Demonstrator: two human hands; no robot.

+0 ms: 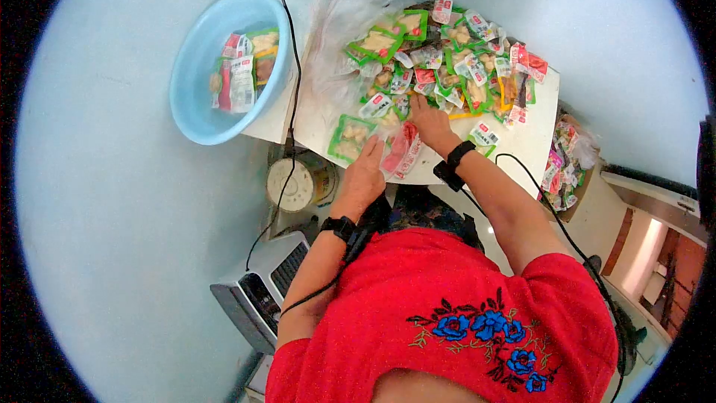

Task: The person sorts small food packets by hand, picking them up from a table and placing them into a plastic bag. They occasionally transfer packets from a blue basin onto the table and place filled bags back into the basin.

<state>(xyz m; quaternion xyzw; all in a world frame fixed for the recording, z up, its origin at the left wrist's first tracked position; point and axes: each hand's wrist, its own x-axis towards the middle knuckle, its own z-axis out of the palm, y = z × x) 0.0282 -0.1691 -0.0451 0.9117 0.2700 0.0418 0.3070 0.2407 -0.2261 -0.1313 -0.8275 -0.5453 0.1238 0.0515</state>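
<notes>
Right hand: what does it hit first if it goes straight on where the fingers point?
Likely the pale packet just ahead of the right hand, up and to the left in the picture. Depth is unclear; contact may already exist.

A heap of packets point(462, 60) lies on the table point(533, 134). To its left stands a basin point(183, 108) with more packets inside; plastic sheeting point(335, 48) lies between. A bucket point(291, 184) sits below the table's near left edge, a packet-filled box point(584, 198) beyond its right end.
</notes>
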